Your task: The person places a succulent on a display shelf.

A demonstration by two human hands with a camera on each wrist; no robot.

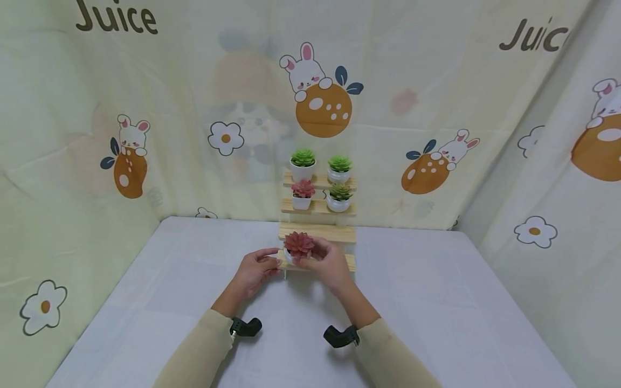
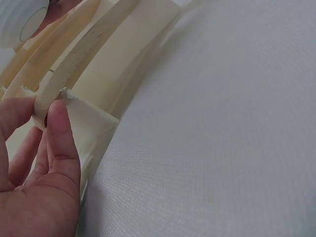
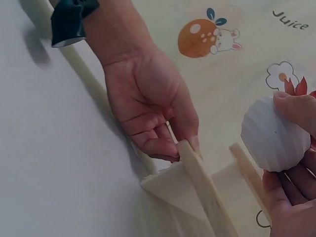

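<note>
A small wooden tiered shelf (image 1: 317, 233) stands at the back middle of the table. My left hand (image 1: 254, 272) pinches the left end of its lowest board (image 2: 79, 54) between thumb and fingers. Above that board, my right hand (image 1: 332, 267) holds a potted red succulent (image 1: 298, 244) by its white ribbed pot (image 3: 275, 136). In the right wrist view the pot is tilted, with its underside partly wrapped by the fingers. The leaves mostly hide the pot in the head view.
On the top board sit two green succulents (image 1: 303, 158) (image 1: 339, 164) in white pots. The board below holds a red succulent (image 1: 303, 188) and a dark green one (image 1: 340, 191). A printed curtain (image 1: 378, 108) hangs close behind the shelf.
</note>
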